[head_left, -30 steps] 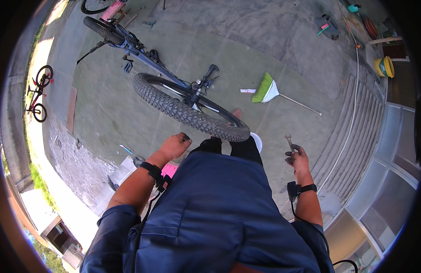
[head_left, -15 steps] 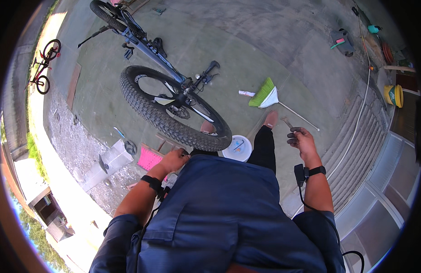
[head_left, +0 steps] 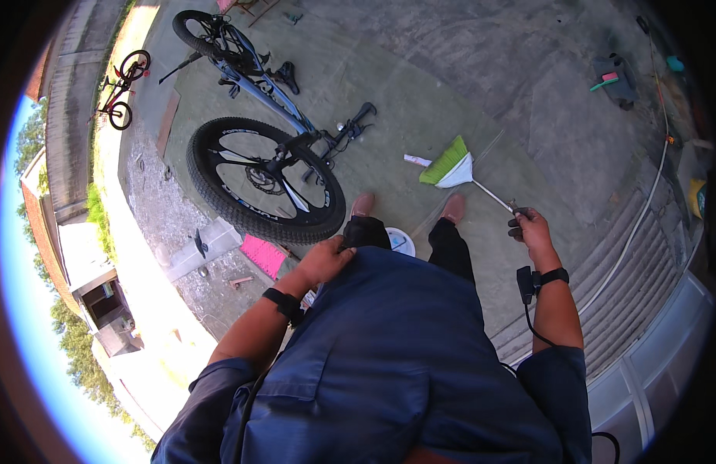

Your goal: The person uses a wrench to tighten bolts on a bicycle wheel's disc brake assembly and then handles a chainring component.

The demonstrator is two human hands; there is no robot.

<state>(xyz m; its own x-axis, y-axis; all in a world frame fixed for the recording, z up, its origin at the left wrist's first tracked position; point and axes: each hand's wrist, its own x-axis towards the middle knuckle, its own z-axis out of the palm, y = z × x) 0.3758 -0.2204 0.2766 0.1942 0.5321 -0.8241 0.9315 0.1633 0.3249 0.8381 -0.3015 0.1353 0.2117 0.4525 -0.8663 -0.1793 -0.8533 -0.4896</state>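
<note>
A blue-grey bicycle (head_left: 277,99) with fat knobbly tyres appears to stand upside down ahead on the left. Its large near wheel (head_left: 189,182) has dark spokes and a brake disc. My left hand (head_left: 325,261) is beside the near edge of that tyre, in front of my jacket. Its fingers are curled, and whatever they may hold is hidden. On the right, my right hand (head_left: 532,229) is closed on a small wrench, now mostly hidden by the fingers. The handle of a green-and-white broom (head_left: 455,168) lies on the ground and runs behind this hand.
A white bucket (head_left: 405,243) with tools inside stands by my feet. Beside the wheel lies a pink mat (head_left: 263,255). Concrete steps (head_left: 605,294) are at the right, with a pale hose (head_left: 644,207) along them. A red bicycle (head_left: 120,91) is far left.
The view has shifted. The near wheel shows more of its side and sits farther left. My left hand has moved right across my front; the right hand now overlaps the broom handle.
</note>
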